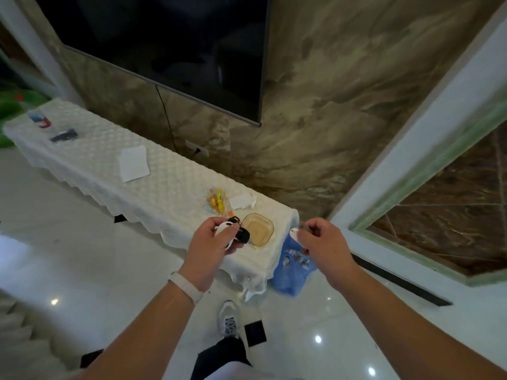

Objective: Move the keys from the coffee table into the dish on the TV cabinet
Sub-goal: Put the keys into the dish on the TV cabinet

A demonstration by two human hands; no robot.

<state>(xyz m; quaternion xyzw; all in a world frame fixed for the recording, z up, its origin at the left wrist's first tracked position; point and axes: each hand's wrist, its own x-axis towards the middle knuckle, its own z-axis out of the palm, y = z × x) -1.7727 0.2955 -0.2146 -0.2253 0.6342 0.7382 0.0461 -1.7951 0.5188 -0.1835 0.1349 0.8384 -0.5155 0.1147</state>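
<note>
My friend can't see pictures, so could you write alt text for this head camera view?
A person's left hand holds a bunch of keys beside an empty amber glass dish on a white-covered TV cabinet. Their right hand pinches a small white tag nearby.

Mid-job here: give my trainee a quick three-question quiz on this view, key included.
1. True or false: the keys already lie in the dish.
2. Which hand holds the black fob bunch? A) left B) right
3. Fill in: the dish sits on the cabinet's white ____.

Key:
1. False; the left hand grips them beside the dish.
2. A; the right hand pinches a small white tag.
3. Cloth.
</note>
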